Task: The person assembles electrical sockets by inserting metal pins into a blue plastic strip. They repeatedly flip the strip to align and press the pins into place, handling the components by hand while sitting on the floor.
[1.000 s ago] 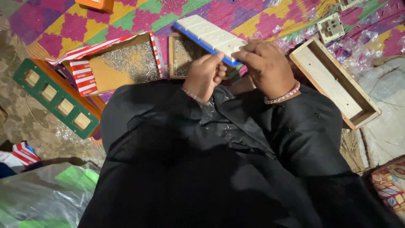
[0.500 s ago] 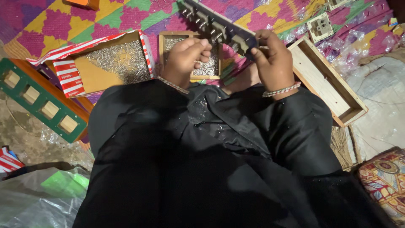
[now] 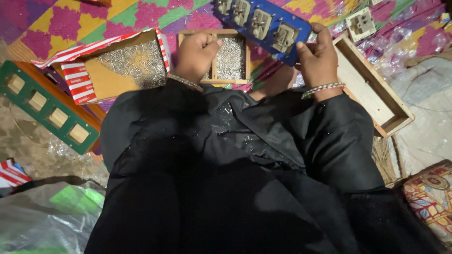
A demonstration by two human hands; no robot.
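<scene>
- Two hands are seen over a patterned mat: the right hand (image 3: 319, 55) is clamped on the end of a blue panel (image 3: 263, 23) fitted with pale socket modules.
- The left hand (image 3: 195, 51) is curled, fingertips dipped into a wooden tray of small screws (image 3: 230, 59).
- A fastening step is judged underway; a single screw must be pinched next.

Both arms in black sleeves reach forward, wrists beaded. Left hand (image 3: 195, 54) curled loosely, knuckles up, fingers bent downward, nothing visibly held. Right hand (image 3: 318, 56) raised, grip closed, thumb and fingers pinching, back toward camera.
</scene>
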